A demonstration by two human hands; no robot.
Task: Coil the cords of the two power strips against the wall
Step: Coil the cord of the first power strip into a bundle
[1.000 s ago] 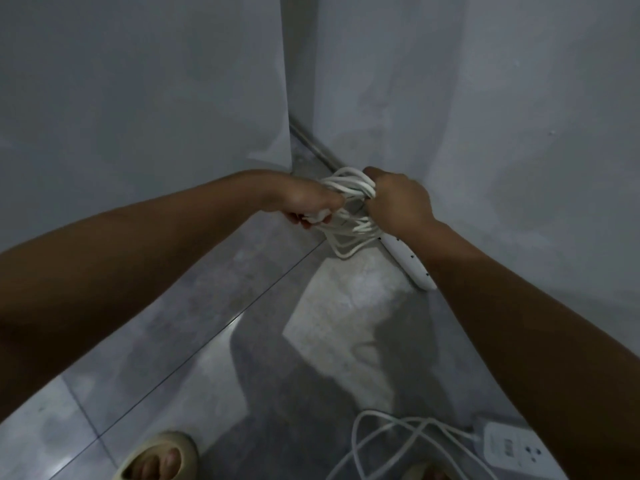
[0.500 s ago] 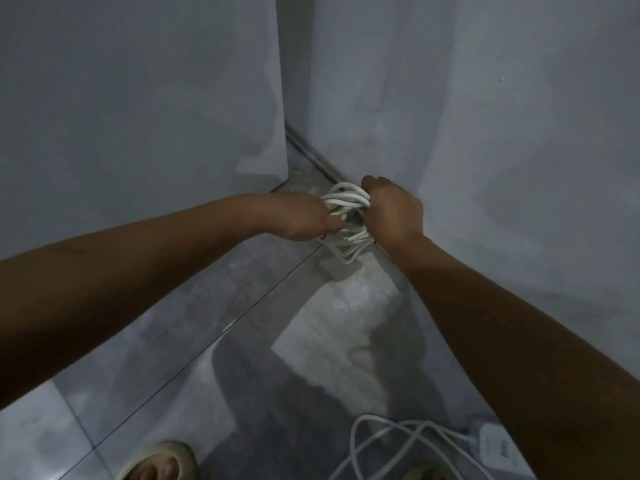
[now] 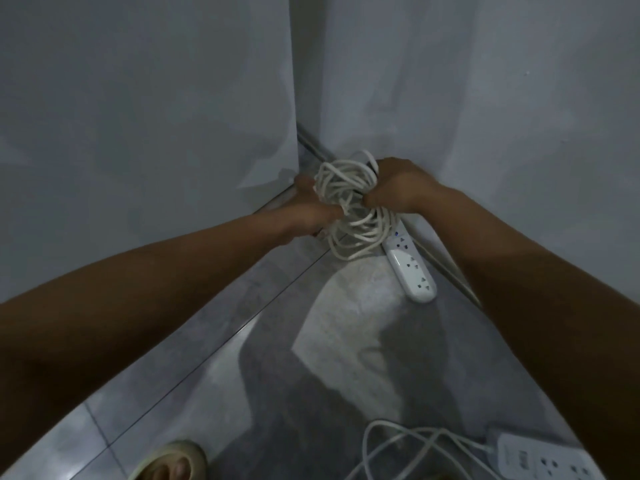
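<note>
The cord bundle now rides higher, the right hand fisted round it, the left hand at its 9 o'clock with grip hidden; this coil looks nearly done.

Arms outstretched; left hand, right hand gripping.

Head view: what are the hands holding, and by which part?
Both hold the coiled cord: right hand grips the bundle's right side, left hand its left side. The power strip lies unheld on the floor.
</note>
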